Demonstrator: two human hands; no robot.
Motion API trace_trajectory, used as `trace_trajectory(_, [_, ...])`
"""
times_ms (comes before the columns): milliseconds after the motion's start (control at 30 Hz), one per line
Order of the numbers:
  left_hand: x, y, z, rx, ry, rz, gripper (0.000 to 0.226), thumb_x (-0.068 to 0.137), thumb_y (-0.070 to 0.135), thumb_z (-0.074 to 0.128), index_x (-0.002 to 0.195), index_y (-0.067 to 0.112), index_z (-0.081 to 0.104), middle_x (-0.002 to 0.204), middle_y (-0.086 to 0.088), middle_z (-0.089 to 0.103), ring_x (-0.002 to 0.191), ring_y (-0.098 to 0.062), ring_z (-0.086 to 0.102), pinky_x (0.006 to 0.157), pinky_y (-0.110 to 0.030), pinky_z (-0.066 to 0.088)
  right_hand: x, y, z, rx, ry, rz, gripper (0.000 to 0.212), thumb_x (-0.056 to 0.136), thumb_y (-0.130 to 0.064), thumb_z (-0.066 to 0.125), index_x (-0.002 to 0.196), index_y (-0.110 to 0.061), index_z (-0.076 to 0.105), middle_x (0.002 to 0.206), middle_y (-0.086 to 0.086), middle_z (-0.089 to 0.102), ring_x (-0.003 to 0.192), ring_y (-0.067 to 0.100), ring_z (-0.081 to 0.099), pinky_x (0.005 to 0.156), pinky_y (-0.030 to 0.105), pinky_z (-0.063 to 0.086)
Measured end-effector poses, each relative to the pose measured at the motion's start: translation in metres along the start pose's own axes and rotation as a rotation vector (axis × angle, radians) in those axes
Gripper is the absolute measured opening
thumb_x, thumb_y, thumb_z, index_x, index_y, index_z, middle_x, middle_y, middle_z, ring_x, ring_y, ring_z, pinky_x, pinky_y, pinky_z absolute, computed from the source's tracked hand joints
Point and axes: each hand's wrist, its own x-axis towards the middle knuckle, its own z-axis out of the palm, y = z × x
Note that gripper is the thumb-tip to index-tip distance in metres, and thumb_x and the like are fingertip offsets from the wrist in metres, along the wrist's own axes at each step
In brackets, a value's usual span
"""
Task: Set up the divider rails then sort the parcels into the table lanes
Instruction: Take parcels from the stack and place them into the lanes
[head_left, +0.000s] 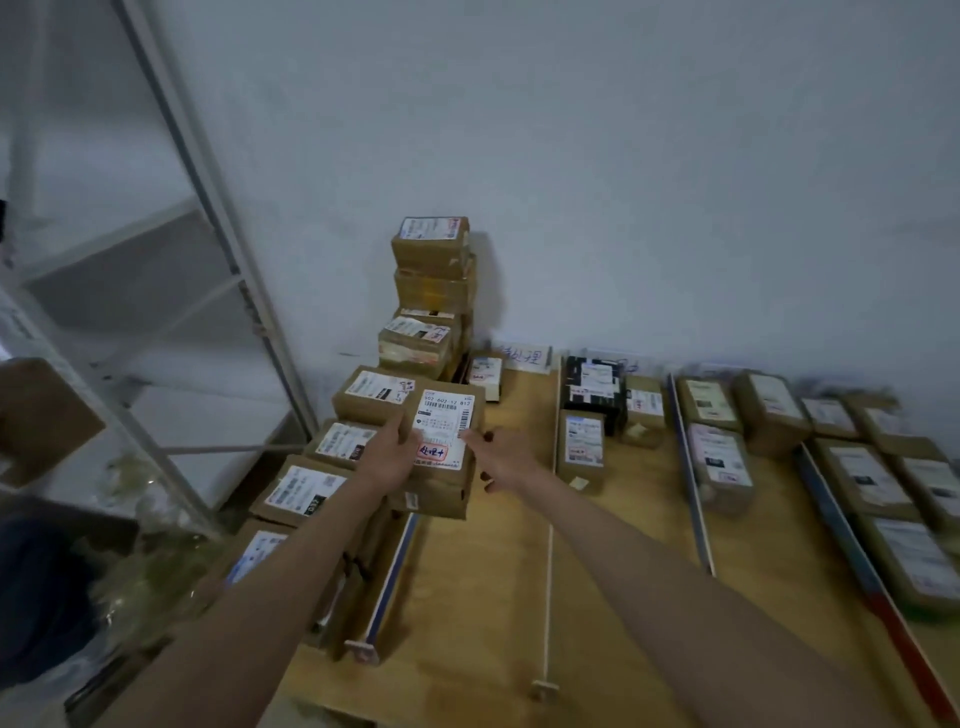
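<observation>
A brown cardboard parcel (441, 452) with a white label and a red stamp is held above the left part of the wooden table (483, 597). My left hand (392, 454) grips its left edge. My right hand (501, 457) presses its right edge. Under and left of it, more labelled parcels (304, 491) lie in a row in the leftmost lane. Divider rails run front to back: a blue-and-white one (392, 582), a thin white one (549, 571), a grey one (693, 493) and a blue-and-red one (852, 545).
A tall stack of parcels (431, 291) stands against the wall at the back left. Paper lane signs (524, 358) lean on the wall. Parcels fill the right lanes (719, 462). A white metal shelf frame (218, 270) stands left of the table.
</observation>
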Motion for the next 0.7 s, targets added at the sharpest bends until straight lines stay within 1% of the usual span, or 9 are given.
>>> trace_trajectory(67, [-0.005, 0.003, 0.012, 0.005, -0.027, 0.030, 0.040, 0.104, 0.029, 0.044, 0.143, 0.017, 0.043, 0.137, -0.010, 0.057, 0.124, -0.028, 0.055, 0.103, -0.038, 0.043, -0.010, 0.013, -0.012, -0.089, 0.075, -0.014, 0.065, 0.100, -0.052, 0.042, 0.143, -0.003, 0.041, 0.136, 0.014, 0.054, 0.120, 0.031, 0.056, 0.095, 0.039, 0.051])
trace_trajectory(133, [-0.010, 0.006, 0.022, 0.015, -0.054, 0.068, 0.037, 0.104, 0.029, 0.044, 0.140, 0.018, 0.047, 0.136, -0.009, 0.058, 0.123, -0.027, 0.055, 0.099, -0.035, 0.041, -0.022, 0.026, -0.026, -0.192, 0.166, -0.051, 0.063, 0.103, -0.048, 0.037, 0.146, -0.002, 0.037, 0.143, 0.016, 0.049, 0.127, 0.030, 0.051, 0.096, 0.034, 0.043])
trace_trajectory(233, [-0.020, 0.011, 0.036, 0.010, -0.107, 0.112, 0.039, 0.104, 0.028, 0.045, 0.143, 0.020, 0.044, 0.136, -0.006, 0.058, 0.122, -0.025, 0.056, 0.097, -0.032, 0.042, -0.042, 0.048, -0.047, -0.339, 0.270, -0.076, 0.051, 0.104, -0.039, 0.037, 0.137, 0.001, 0.044, 0.137, 0.019, 0.051, 0.125, 0.033, 0.049, 0.099, 0.040, 0.044])
trace_trajectory(300, [-0.026, 0.014, 0.046, 0.012, -0.138, 0.139, 0.043, 0.104, 0.025, 0.045, 0.146, 0.019, 0.040, 0.137, -0.006, 0.057, 0.123, -0.025, 0.055, 0.097, -0.032, 0.043, -0.057, 0.063, -0.061, -0.419, 0.315, -0.064, 0.046, 0.104, -0.033, 0.038, 0.135, -0.001, 0.047, 0.137, 0.019, 0.049, 0.127, 0.034, 0.047, 0.103, 0.042, 0.043])
trace_trajectory(367, [-0.032, 0.019, 0.057, 0.010, -0.166, 0.149, 0.040, 0.104, 0.024, 0.044, 0.144, 0.017, 0.042, 0.137, -0.008, 0.057, 0.122, -0.025, 0.056, 0.101, -0.037, 0.045, -0.072, 0.078, -0.075, -0.531, 0.330, -0.037, 0.044, 0.104, -0.032, 0.035, 0.133, -0.003, 0.051, 0.137, 0.016, 0.048, 0.131, 0.032, 0.042, 0.105, 0.041, 0.041])
trace_trajectory(433, [-0.039, 0.024, 0.070, 0.003, -0.183, 0.157, 0.040, 0.104, 0.024, 0.045, 0.143, 0.015, 0.043, 0.139, -0.007, 0.055, 0.121, -0.024, 0.056, 0.098, -0.034, 0.045, -0.086, 0.092, -0.089, -0.633, 0.353, -0.003, 0.044, 0.105, -0.033, 0.033, 0.132, -0.003, 0.051, 0.135, 0.016, 0.049, 0.130, 0.031, 0.041, 0.105, 0.042, 0.040])
trace_trajectory(500, [-0.044, 0.030, 0.081, 0.000, -0.190, 0.161, 0.042, 0.104, 0.024, 0.045, 0.144, 0.013, 0.042, 0.141, -0.004, 0.052, 0.123, -0.024, 0.054, 0.096, -0.032, 0.044, -0.097, 0.101, -0.102, -0.664, 0.410, 0.011, 0.046, 0.104, -0.034, 0.035, 0.135, -0.003, 0.047, 0.137, 0.017, 0.048, 0.131, 0.032, 0.042, 0.106, 0.044, 0.040])
trace_trajectory(600, [-0.049, 0.040, 0.100, -0.027, -0.202, 0.168, 0.042, 0.104, 0.024, 0.045, 0.145, 0.015, 0.041, 0.140, -0.007, 0.055, 0.119, -0.023, 0.057, 0.099, -0.036, 0.047, -0.108, 0.111, -0.124, -0.706, 0.465, 0.005, 0.042, 0.102, -0.034, 0.039, 0.131, -0.005, 0.048, 0.136, 0.016, 0.049, 0.129, 0.031, 0.044, 0.104, 0.045, 0.040])
trace_trajectory(700, [-0.054, 0.053, 0.125, -0.045, -0.199, 0.173, 0.042, 0.104, 0.023, 0.046, 0.145, 0.015, 0.041, 0.139, -0.006, 0.056, 0.117, -0.021, 0.059, 0.093, -0.033, 0.048, -0.112, 0.123, -0.148, -0.735, 0.490, -0.021, 0.039, 0.102, -0.035, 0.040, 0.130, -0.009, 0.048, 0.134, 0.014, 0.050, 0.127, 0.031, 0.046, 0.105, 0.047, 0.041])
